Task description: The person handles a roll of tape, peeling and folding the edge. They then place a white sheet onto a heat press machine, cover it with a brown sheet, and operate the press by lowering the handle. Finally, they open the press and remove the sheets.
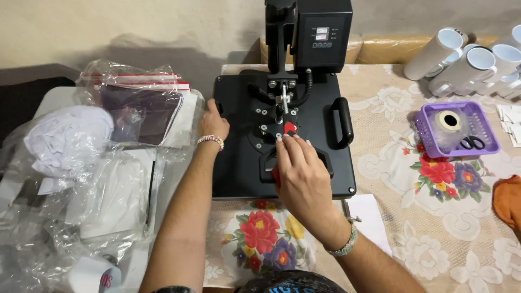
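We have our right hand [301,176] closed around the red-tipped handle [289,128] at the middle of the black heat press [233,163], which lies flat and shut on the table before us; our left hand [213,123] lies loosely curled against the press's left edge, gripping nothing, and we judge it best kept braced there so the plate cannot slide while the handle is worked steadily. The press sits on a floral tablecloth [434,217]; clear plastic bags [108,163] crowd the left, white mugs [467,59] and a purple basket [477,146] lie to the right, below a plain beige wall [135,27].
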